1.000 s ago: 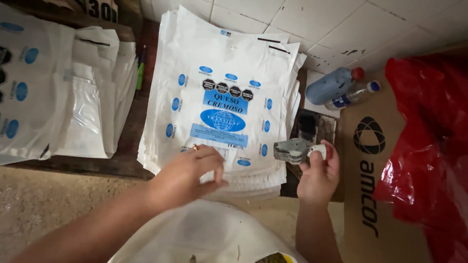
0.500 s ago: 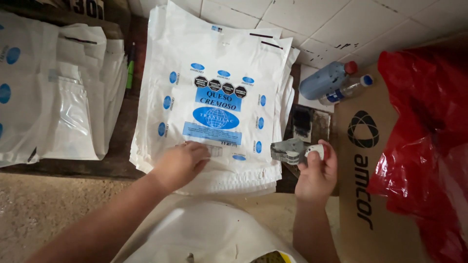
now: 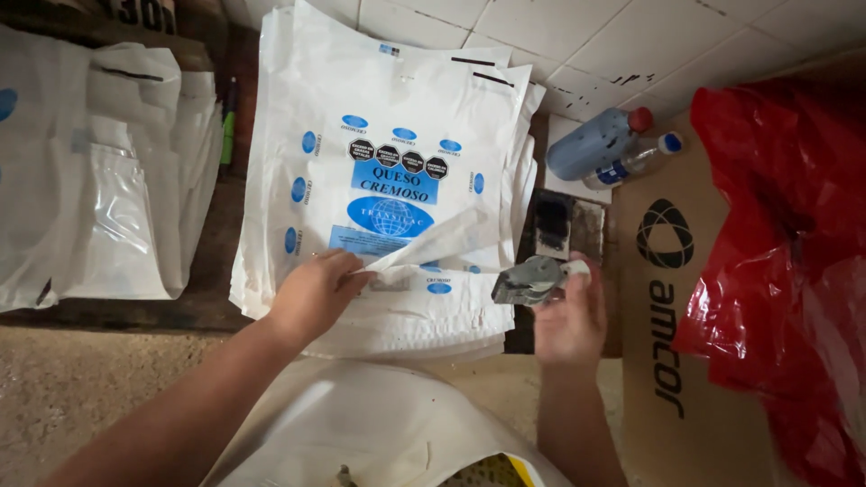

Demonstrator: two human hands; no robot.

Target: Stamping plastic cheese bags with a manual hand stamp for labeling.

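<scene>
A thick stack of white plastic bags (image 3: 388, 117) with blue print lies on a dark wooden table (image 3: 230, 271). My left hand (image 3: 316, 293) pinches the near edge of the top bag (image 3: 442, 239) and lifts it, so its lower right corner folds up over the print. My right hand (image 3: 564, 316) holds a small grey metal stamp (image 3: 528, 280) just off the stack's right edge, near an ink pad (image 3: 566, 225).
A second pile of white bags (image 3: 99, 180) lies at the left. Two bottles (image 3: 604, 144) lie at the back right on a white tiled surface. A cardboard box (image 3: 677, 361) and a red plastic bag (image 3: 785, 252) stand at the right. White cloth (image 3: 361, 433) covers my lap.
My left hand went from pressing flat on the top bag to gripping its near edge and peeling it upward. My right hand with the stamp tilted slightly and shifted left.
</scene>
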